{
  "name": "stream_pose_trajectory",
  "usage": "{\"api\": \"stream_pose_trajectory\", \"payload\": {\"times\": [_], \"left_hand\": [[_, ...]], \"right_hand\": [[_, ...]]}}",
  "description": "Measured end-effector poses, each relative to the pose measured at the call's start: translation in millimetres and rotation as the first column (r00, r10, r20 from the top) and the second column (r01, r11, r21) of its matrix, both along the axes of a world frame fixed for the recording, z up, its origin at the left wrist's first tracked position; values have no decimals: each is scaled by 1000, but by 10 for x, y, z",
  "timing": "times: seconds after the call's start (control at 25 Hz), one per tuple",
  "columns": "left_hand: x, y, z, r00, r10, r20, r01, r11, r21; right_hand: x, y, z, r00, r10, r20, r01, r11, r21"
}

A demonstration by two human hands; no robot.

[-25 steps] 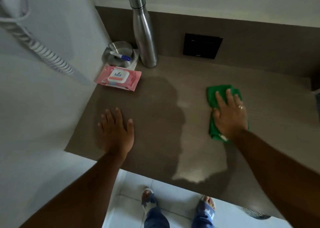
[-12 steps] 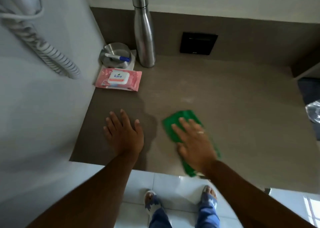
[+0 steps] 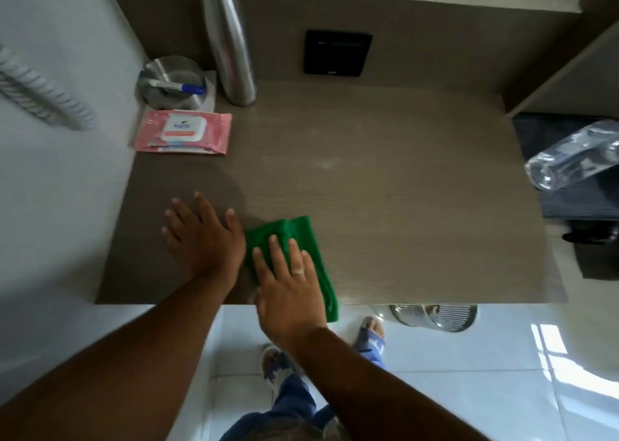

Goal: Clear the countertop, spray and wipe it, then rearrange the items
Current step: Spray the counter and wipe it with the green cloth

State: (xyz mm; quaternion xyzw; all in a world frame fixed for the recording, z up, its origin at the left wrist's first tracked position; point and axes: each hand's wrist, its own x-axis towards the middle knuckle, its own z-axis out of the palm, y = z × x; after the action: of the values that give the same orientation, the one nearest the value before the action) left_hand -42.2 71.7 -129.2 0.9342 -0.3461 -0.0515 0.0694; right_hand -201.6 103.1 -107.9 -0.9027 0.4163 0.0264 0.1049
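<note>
Evidently the wiping step is in hand: the right hand (image 3: 287, 286) lies flat, fingers spread wide, pressing the folded green microfibre cloth (image 3: 303, 259) onto the brown wood-grain countertop (image 3: 402, 206) rather than gripping it, which suits a sweeping stroke. The left hand (image 3: 204, 236) is also splayed, palm down and holding nothing, planted just beside the cloth, probably as a brace while the person leans in. The cloth's near end overhangs the front edge under the right wrist, so a pull toward the body could drag it off.

Beyond the left fingertips, near the far corner, stay a pink flat pack of wet wipes (image 3: 183, 133), a round steel dish with a blue-capped white pen (image 3: 172, 83) laid across it, and a tall brushed-steel bottle (image 3: 231, 45). Their grouping there looks like a way to free the middle. Ahead and to the right of the right hand the surface is bare and open, with plenty of room for strokes up to the right edge.
</note>
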Motion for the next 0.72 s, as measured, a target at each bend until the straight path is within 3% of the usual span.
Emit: {"api": "stream_pose_trajectory", "payload": {"times": [0.12,0.2,0.36,0.48,0.64,0.72], "left_hand": [[1,-4,-33,1000,-5,23,6,998,-64],[-50,-11,-9,999,-10,39,12,998,-63],[-118,-33,62,1000,-3,27,5,997,-82],[-153,-38,66,999,8,46,-3,995,-104],[-139,-55,18,999,7,53,-2,995,-96],[-135,-64,0,997,6,75,-2,998,-55]], "right_hand": [[-641,-259,44,999,40,27,-40,999,4],[-1507,-535,44,989,-149,21,149,989,-13],[-2978,-1105,176,865,-499,-50,500,866,6],[-3035,-1371,129,820,-566,-90,568,823,4],[-2472,-1950,102,760,-645,-73,646,763,-14],[-2033,-2152,113,777,-625,-74,627,779,6]]}}
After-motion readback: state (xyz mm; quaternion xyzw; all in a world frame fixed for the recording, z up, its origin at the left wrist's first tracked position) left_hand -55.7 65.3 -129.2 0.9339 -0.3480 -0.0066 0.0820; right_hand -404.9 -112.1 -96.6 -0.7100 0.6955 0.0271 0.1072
